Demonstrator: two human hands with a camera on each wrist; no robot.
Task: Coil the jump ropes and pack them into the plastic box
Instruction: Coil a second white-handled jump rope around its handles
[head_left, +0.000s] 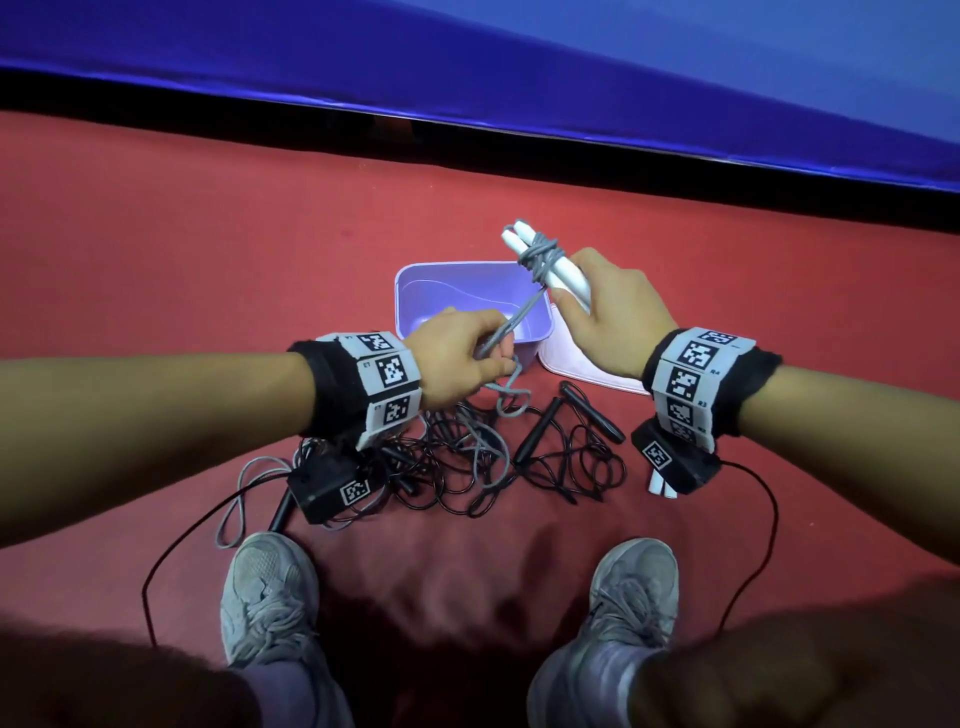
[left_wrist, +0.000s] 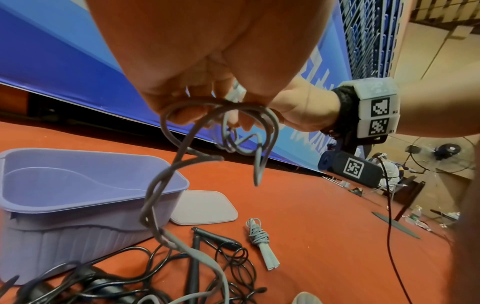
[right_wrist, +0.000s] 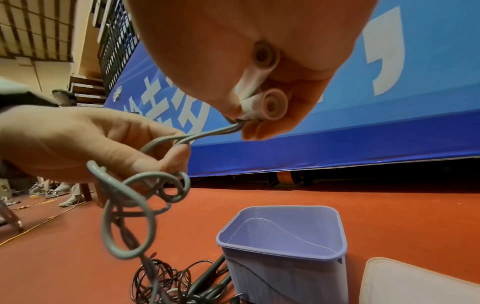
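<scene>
The right hand (head_left: 605, 306) is closed around two white handles (head_left: 540, 262), held together above the purple plastic box (head_left: 470, 306). The left hand (head_left: 457, 358) pinches the grey rope (head_left: 511, 317) that runs from the handles. The box stands on the red floor (head_left: 208, 260) and looks empty. Its lid (head_left: 576, 364) lies beside it. The black ropes (head_left: 498, 457) lie tangled near the box.

Head camera is looking steeply down from above at the red floor (head_left: 208, 260), blue banner at 12 o'clock. Both wrist cameras are sitting low and close, aiming up past the palms. I'm seeing the purple box (head_left: 415, 291) (left_wrist: 64, 205) (right_wrist: 280, 246) in all three.
</scene>
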